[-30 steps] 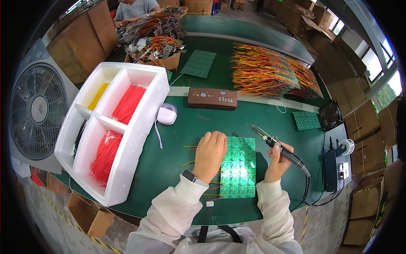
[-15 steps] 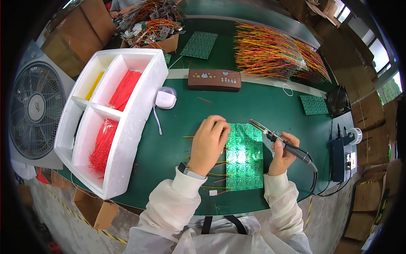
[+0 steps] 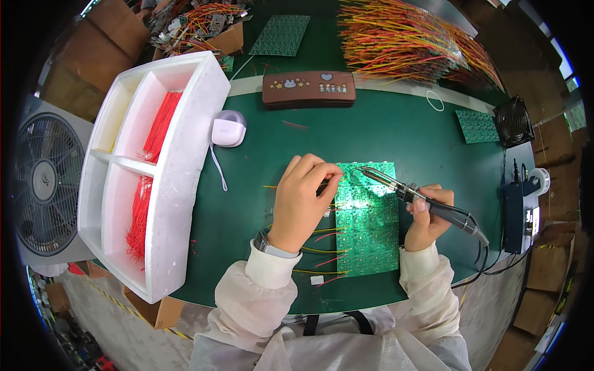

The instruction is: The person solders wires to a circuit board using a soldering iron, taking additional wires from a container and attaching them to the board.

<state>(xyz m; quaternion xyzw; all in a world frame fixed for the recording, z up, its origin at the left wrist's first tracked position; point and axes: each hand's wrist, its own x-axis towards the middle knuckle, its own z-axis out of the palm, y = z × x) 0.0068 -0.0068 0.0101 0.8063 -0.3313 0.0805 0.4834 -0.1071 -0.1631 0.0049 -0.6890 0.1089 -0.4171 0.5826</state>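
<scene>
A green circuit-board panel (image 3: pixel 368 232) lies on the green work mat, with several red and yellow wires (image 3: pixel 322 251) sticking out from its left edge. My left hand (image 3: pixel 303 201) is at the panel's upper left corner, thumb and forefinger pinched together; what lies between the fingertips is too small to make out. A yellow wire shows to the left of that hand. In my right hand (image 3: pixel 429 216) is a soldering iron (image 3: pixel 405 190), held like a pen. Its metal tip points left over the panel's top rows, close to my left fingertips; whether it touches cannot be told.
A white foam box (image 3: pixel 179 179) with red wires stands left, beside a fan (image 3: pixel 43 179). Behind are an earbud case (image 3: pixel 228 129), a brown pencil case (image 3: pixel 308 91) and a large wire bundle (image 3: pixel 402 43). The blue soldering station (image 3: pixel 518 207) stands right, its cable running to the iron.
The soldering iron's tip has come down and left, nearer my left fingertips. My left hand stays pinched at the panel's corner. The whole view has shifted slightly.
</scene>
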